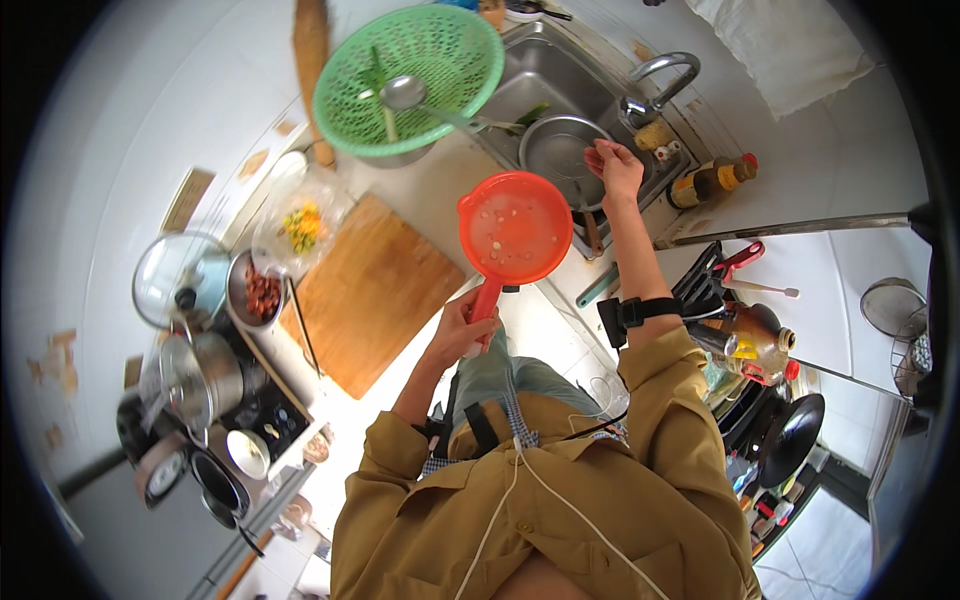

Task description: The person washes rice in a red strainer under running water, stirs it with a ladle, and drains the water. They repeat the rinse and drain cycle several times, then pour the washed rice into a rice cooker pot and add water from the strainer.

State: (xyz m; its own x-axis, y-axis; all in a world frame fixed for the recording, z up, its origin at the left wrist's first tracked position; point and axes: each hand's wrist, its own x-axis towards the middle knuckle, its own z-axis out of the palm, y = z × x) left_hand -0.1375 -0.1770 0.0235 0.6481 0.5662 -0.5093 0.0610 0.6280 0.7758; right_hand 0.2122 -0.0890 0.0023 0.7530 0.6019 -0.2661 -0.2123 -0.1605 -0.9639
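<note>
My left hand (459, 326) grips the handle of a red plastic dipper (517, 225), held level in front of my body. Cloudy liquid with bubbles and small pale bits lies in its bowl. Over the sink's near right side is my right hand (616, 171), its fingers loosely bent and nothing visible in them. Below that hand, a round metal pan (559, 142) sits in the stainless steel sink (551, 49). A wooden-handled utensil (592, 232) leans across the pan's near side.
A green plastic colander (450, 52) holds a ladle (405, 94) and green onion pieces. A wooden cutting board (375, 292) lies left of the dipper, beside a metal bowl of chopped meat (262, 292). The faucet (664, 82) and a sauce bottle (709, 184) stand at right.
</note>
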